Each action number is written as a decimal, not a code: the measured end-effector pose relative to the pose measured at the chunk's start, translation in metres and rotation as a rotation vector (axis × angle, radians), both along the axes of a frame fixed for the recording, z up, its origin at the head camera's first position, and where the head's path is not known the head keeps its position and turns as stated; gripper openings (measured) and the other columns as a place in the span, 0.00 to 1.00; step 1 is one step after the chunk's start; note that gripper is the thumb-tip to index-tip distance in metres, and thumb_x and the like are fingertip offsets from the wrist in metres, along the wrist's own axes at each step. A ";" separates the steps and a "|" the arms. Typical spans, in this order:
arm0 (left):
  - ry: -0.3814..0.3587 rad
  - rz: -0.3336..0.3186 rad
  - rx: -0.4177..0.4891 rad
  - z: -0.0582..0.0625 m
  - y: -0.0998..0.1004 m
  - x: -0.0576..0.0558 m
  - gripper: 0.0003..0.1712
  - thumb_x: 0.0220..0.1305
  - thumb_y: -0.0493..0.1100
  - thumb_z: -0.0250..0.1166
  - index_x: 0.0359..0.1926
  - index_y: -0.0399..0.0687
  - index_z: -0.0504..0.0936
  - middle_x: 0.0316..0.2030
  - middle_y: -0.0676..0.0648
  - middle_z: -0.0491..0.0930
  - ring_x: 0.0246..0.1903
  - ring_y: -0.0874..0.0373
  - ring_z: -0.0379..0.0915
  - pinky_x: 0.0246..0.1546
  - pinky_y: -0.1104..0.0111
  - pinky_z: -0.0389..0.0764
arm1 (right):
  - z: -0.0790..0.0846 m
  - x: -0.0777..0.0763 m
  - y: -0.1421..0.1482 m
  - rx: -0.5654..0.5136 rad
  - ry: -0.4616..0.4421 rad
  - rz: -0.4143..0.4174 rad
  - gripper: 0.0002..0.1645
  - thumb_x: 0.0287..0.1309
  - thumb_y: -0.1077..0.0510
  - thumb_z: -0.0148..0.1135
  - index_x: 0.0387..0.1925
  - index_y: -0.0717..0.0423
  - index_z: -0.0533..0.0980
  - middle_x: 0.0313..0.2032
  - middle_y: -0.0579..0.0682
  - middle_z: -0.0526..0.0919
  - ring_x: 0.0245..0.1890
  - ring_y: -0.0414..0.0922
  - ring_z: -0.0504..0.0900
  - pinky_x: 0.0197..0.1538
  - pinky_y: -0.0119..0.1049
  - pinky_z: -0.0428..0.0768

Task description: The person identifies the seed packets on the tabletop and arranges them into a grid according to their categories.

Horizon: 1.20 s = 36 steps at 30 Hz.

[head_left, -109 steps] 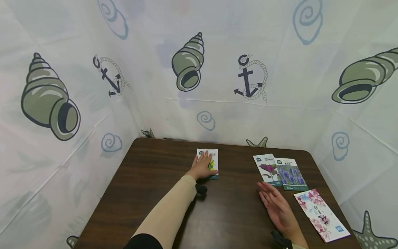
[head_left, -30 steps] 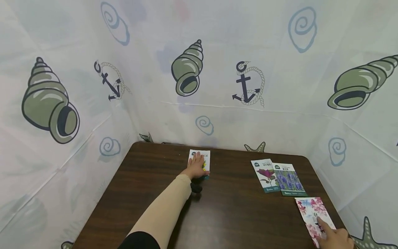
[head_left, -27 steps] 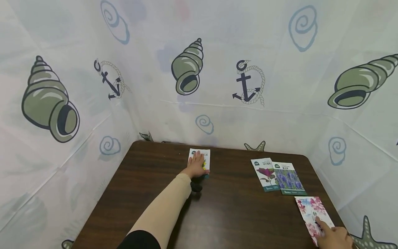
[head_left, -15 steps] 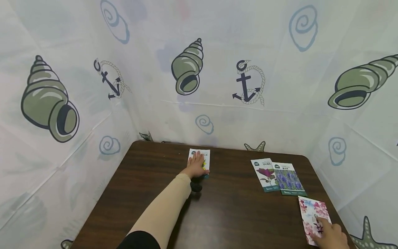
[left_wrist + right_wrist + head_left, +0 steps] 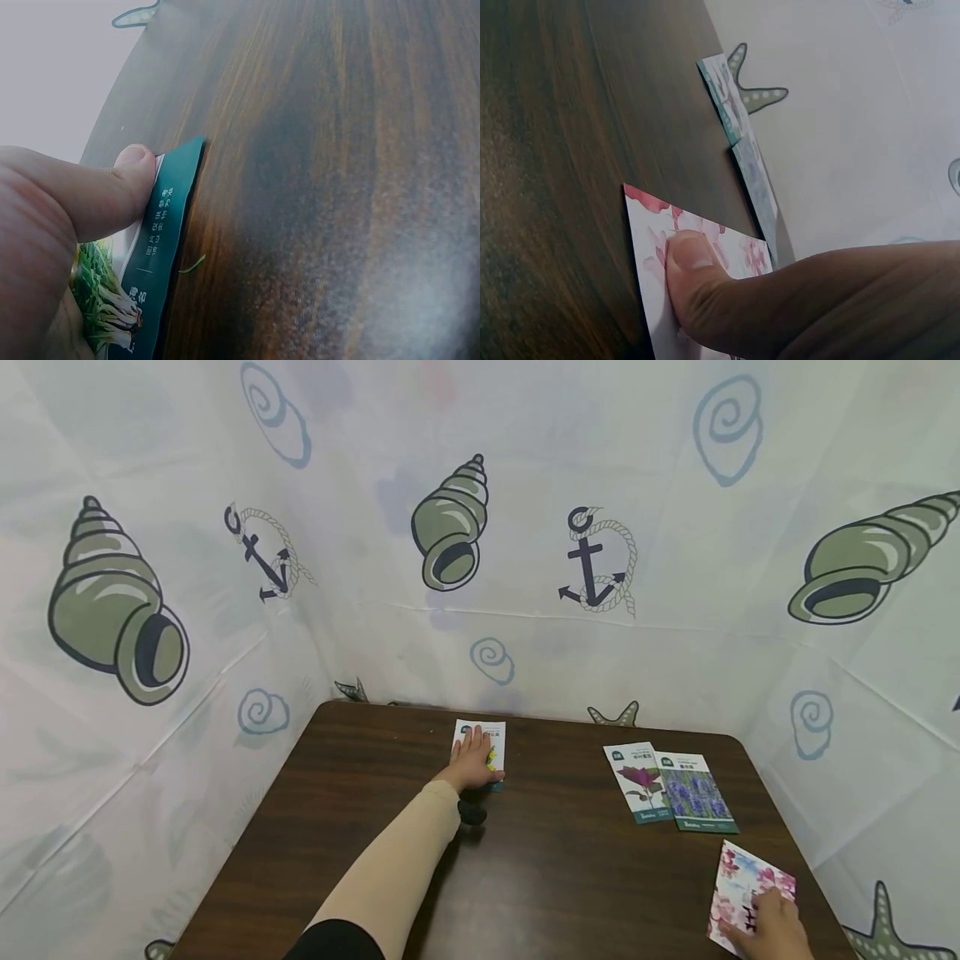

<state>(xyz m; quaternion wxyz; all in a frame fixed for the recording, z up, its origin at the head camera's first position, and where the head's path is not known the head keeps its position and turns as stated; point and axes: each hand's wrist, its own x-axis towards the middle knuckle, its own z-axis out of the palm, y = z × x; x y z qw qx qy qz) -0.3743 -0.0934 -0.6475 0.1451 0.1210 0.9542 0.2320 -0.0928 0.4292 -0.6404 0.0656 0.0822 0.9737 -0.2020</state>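
Note:
In the head view, my left hand (image 5: pixel 471 767) lies flat with straight fingers over a seed packet (image 5: pixel 491 731) near the table's far edge. The left wrist view shows my thumb beside that packet's green lower band (image 5: pixel 169 210). My right hand (image 5: pixel 776 927) presses a pink floral packet (image 5: pixel 738 881) at the table's right front, thumb and fingers on its upper face. Up close in the right wrist view, the thumb (image 5: pixel 694 274) rests on the printed face of the pink packet (image 5: pixel 652 225); the other fingers are hidden there.
A purple-flower packet (image 5: pixel 639 777) and a lavender packet (image 5: pixel 696 793) lie side by side, slightly overlapping, at the right back of the brown table (image 5: pixel 540 868). A white patterned curtain (image 5: pixel 525 568) surrounds the table's far and side edges.
My right hand has come down on the pink packet, turned it clockwise and slid it slightly left. Earlier that hand hovered beside it. My left hand keeps its place on its packet.

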 end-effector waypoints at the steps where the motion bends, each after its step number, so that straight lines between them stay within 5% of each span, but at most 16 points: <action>1: -0.001 0.001 -0.003 -0.001 0.000 0.000 0.62 0.75 0.63 0.68 0.90 0.44 0.40 0.89 0.42 0.24 0.88 0.45 0.15 0.87 0.44 0.24 | 0.000 0.000 0.000 -0.007 -0.003 0.006 0.51 0.51 0.43 0.86 0.49 0.78 0.64 0.44 0.79 0.72 0.48 0.72 0.77 0.52 0.70 0.78; 7: 0.003 0.003 -0.005 -0.002 0.002 0.001 0.63 0.74 0.64 0.68 0.90 0.45 0.39 0.89 0.43 0.24 0.88 0.46 0.15 0.87 0.45 0.25 | -0.001 -0.002 -0.006 0.056 -0.009 0.064 0.66 0.49 0.34 0.85 0.64 0.81 0.64 0.51 0.85 0.72 0.51 0.79 0.79 0.54 0.75 0.79; 15: 0.014 -0.003 -0.011 -0.002 0.003 0.001 0.63 0.74 0.65 0.68 0.90 0.47 0.39 0.89 0.43 0.25 0.88 0.46 0.16 0.87 0.45 0.27 | 0.007 -0.001 -0.030 0.055 -0.193 -0.025 0.82 0.35 0.12 0.77 0.71 0.72 0.66 0.57 0.82 0.68 0.54 0.80 0.71 0.55 0.78 0.74; 30: 0.014 0.001 0.025 -0.001 0.003 -0.002 0.64 0.73 0.66 0.69 0.90 0.49 0.40 0.89 0.45 0.25 0.89 0.46 0.16 0.87 0.45 0.26 | 0.009 0.002 -0.098 0.084 -0.070 0.051 0.73 0.35 0.14 0.78 0.67 0.63 0.73 0.51 0.66 0.74 0.47 0.65 0.74 0.49 0.68 0.77; 36: 0.006 0.009 0.032 -0.003 -0.002 0.000 0.64 0.73 0.63 0.70 0.90 0.47 0.40 0.89 0.43 0.26 0.89 0.45 0.17 0.87 0.45 0.26 | 0.007 0.003 -0.125 0.067 0.050 0.098 0.55 0.35 0.22 0.85 0.50 0.57 0.74 0.46 0.59 0.73 0.45 0.59 0.74 0.46 0.61 0.77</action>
